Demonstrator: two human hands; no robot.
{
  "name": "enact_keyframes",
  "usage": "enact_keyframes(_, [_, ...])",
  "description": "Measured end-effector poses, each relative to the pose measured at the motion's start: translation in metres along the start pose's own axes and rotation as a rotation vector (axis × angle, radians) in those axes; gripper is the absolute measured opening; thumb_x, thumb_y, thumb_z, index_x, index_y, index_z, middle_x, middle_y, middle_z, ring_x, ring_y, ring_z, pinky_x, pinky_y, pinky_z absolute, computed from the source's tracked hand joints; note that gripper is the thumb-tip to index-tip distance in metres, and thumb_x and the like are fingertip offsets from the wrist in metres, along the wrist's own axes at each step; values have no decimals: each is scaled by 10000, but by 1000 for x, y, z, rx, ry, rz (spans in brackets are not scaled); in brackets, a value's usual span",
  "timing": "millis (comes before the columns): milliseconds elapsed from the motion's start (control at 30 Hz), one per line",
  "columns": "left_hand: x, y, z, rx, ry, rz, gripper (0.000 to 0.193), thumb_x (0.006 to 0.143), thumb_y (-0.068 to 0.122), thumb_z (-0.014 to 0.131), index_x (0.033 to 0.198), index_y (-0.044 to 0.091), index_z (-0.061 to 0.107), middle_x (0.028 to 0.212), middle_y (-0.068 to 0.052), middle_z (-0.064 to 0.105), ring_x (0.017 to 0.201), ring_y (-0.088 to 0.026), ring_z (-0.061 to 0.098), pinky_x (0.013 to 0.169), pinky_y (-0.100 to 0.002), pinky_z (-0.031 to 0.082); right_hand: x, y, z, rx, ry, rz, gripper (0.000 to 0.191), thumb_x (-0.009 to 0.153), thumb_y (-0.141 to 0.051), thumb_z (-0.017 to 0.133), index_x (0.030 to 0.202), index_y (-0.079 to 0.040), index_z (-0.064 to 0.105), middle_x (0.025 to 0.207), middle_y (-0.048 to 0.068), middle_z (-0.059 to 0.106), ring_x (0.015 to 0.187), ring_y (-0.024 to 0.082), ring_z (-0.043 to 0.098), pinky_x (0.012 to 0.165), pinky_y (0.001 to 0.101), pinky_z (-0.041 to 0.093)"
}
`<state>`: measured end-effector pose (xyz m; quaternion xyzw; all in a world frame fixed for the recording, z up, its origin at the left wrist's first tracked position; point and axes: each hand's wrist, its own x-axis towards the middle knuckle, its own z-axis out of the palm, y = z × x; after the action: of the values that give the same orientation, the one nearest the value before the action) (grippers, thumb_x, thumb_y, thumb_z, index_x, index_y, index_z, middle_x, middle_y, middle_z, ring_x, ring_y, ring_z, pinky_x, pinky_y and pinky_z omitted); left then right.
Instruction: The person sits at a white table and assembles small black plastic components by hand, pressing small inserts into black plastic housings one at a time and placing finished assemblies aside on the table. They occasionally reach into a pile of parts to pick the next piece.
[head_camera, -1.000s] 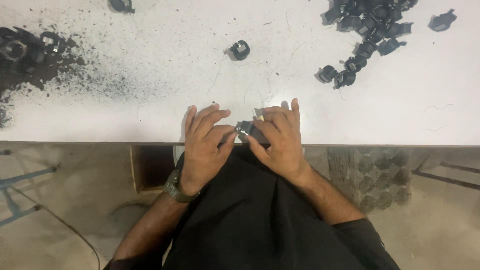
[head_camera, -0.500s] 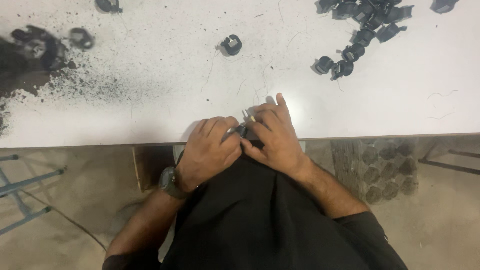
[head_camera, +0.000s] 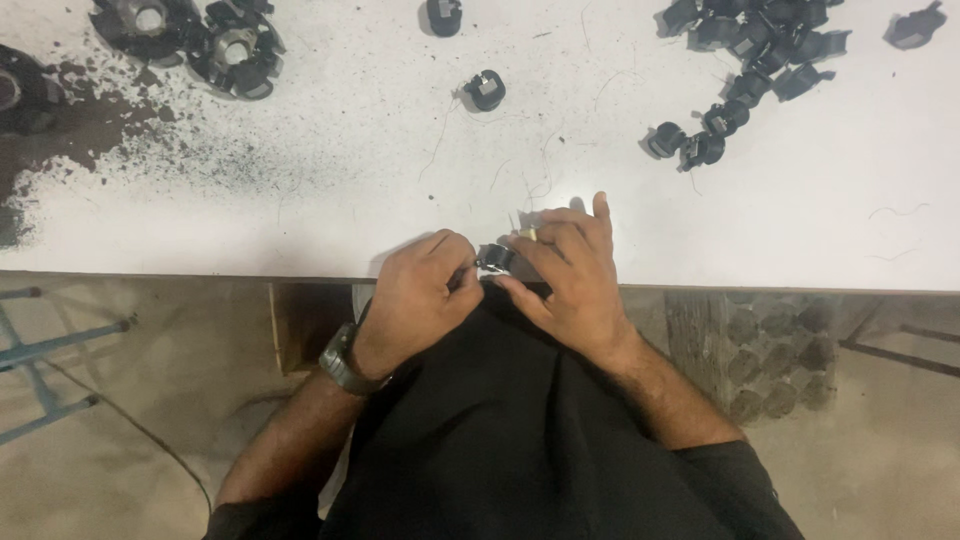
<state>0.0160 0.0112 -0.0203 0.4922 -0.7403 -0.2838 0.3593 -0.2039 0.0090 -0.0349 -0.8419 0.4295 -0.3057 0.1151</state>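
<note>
Both hands are held together at the near edge of the white desk, above a dark-clothed lap. One small black part is pinched between them: the left hand is curled with its fingers pressed against the part's left side, and the right hand is closed over it from the right, index finger stretched out. A watch is worn on the left wrist. Similar black parts are heaped at the far right, one is set alone mid-desk, and dark dust is scattered at the left.
</note>
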Motion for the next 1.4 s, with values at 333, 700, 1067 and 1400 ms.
enact_keyframes(333, [-9, -6, 17, -106, 57, 41, 186, 784, 0, 728, 811, 46, 550, 741, -68, 579, 661, -232, 585, 588, -379, 476, -31, -9, 27, 242, 115, -49, 328, 836, 13, 764, 1104, -54, 586, 955, 104, 675, 1094, 309, 690, 1218, 606, 342])
enact_keyframes(700, [-11, -9, 19, -137, 50, 30, 174, 798, -4, 716, 799, 47, 550, 729, -65, 569, 635, -209, 565, 569, -364, 457, -27, -8, 25, 192, 102, -82, 308, 818, 37, 764, 1073, -44, 611, 934, 97, 667, 1074, 292, 697, 1215, 603, 353])
enact_keyframes(1067, [68, -29, -19, 383, 6, 51, 407, 915, 304, 750, 1161, 1, 634, 1033, -146, 613, 845, -252, 615, 706, -410, 525, 4, 26, -13, -2, 350, 137, 215, 966, 40, 671, 1149, 4, 563, 1106, 156, 631, 1131, 299, 655, 1279, 609, 275])
enact_keyframes(1400, [134, -57, -6, 381, -230, 173, 246, 885, 180, 722, 1105, 85, 667, 1186, -114, 637, 1164, -309, 574, 957, -497, 476, 0, 23, -8, 80, 248, 159, 215, 908, 55, 633, 1074, -77, 666, 1047, 89, 640, 1129, 309, 643, 1306, 596, 291])
